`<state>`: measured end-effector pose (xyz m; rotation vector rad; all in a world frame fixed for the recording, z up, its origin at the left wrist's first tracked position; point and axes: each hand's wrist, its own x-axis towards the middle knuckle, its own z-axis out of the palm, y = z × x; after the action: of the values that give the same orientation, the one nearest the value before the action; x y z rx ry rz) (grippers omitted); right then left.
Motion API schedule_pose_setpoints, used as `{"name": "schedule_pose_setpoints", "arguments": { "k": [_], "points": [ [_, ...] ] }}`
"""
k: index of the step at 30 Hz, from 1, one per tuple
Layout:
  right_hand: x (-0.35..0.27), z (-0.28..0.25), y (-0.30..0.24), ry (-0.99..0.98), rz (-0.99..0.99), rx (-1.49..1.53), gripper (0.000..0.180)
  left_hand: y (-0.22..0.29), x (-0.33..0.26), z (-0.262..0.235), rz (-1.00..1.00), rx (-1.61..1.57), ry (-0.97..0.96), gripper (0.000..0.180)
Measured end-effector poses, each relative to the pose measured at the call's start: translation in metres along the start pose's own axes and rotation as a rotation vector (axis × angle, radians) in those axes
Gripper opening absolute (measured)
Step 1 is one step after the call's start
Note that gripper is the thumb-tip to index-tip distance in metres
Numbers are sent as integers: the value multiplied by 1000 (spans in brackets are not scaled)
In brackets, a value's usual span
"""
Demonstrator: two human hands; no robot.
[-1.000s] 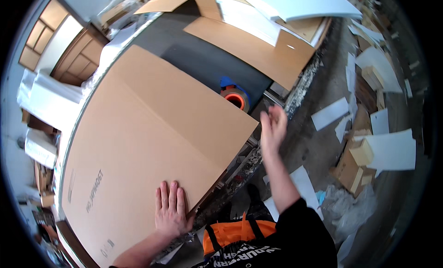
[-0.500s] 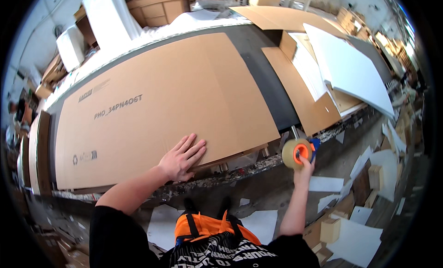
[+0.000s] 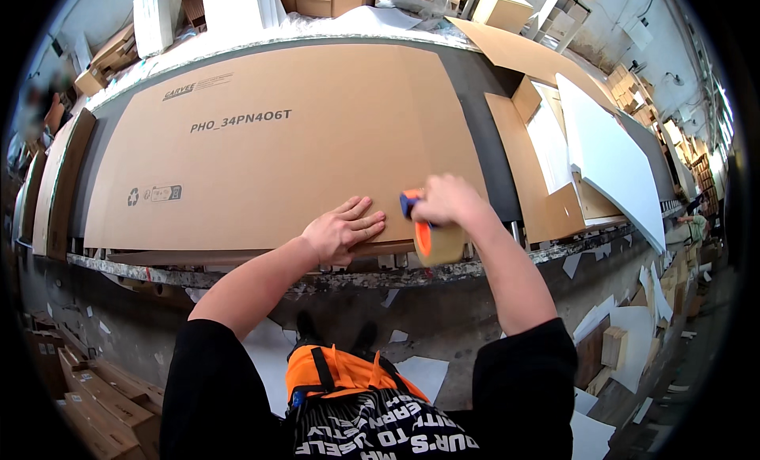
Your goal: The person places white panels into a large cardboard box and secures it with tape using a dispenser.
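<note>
You stand in a packing workshop or warehouse. A long desk [image 3: 491,96] carries a big flat cardboard sheet [image 3: 277,143]. Behind the desk, boxes [image 3: 507,9] are stacked; below it, paper scraps [image 3: 633,325] cover the floor.

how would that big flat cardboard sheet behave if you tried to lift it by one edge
The cardboard sheet covers most of the table, so it would likely sag and flex. It looks thin, so probably light but awkward. The left hand lies flat on it, perhaps because it slides easily; the right hand holds a tape dispenser.
</note>
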<state>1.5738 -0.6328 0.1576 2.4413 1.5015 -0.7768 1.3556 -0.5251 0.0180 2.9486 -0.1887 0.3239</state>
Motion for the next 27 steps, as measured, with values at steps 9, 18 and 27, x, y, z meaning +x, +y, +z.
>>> {"name": "schedule_pose_setpoints", "arguments": {
  "k": [9, 18, 27],
  "points": [
    [-73, 163, 0, 136, 61, -96, 52, 1, -14, -3, -79, 55, -103, 86],
    [-28, 189, -47, 11, 8, -41, 39, 3, -14, -7, -106, 96, -126, 96],
    [-146, 232, -17, 438, 238, 285, 50, -10, -135, -74, -565, 285, -382, 122]
  ]
}}
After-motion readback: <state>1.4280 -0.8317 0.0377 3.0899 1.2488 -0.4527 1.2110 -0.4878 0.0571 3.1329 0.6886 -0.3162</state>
